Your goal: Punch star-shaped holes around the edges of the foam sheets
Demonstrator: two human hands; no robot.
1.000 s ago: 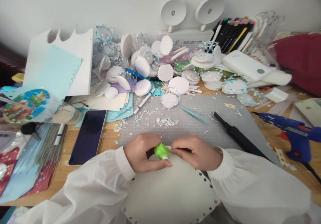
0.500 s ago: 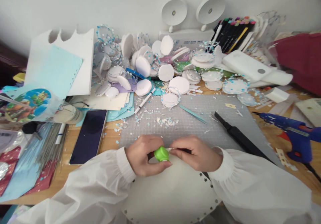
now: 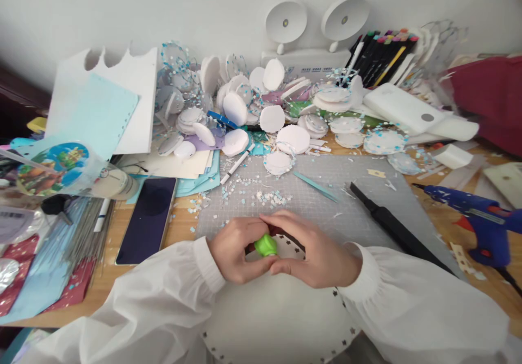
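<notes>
A small green craft punch (image 3: 266, 245) sits at the edge of a large white paper sheet (image 3: 277, 309), whose rounded border carries several small star-shaped or flower-shaped holes. My left hand (image 3: 236, 249) is closed around the punch, thumb on the near side and fingers on the far side. Curled in from the other side, my right hand (image 3: 316, 250) brings its thumb and fingertips against the punch and my left fingertips. Punched holes show in the gap under my right palm. Part of the punch and the sheet's far edge are hidden by my fingers.
A grey cutting mat (image 3: 326, 179) holds paper confetti (image 3: 271, 196), a light blue strip (image 3: 314, 186) and a black tool (image 3: 391, 225). To the right lies a blue glue gun (image 3: 477, 206); a phone (image 3: 147, 220) lies left. White discs (image 3: 293, 138) pile up behind.
My right hand has let go of its pinch at the paper's edge and curled round to the punch. The left hand keeps hold of the punch. The view has shifted slightly.
</notes>
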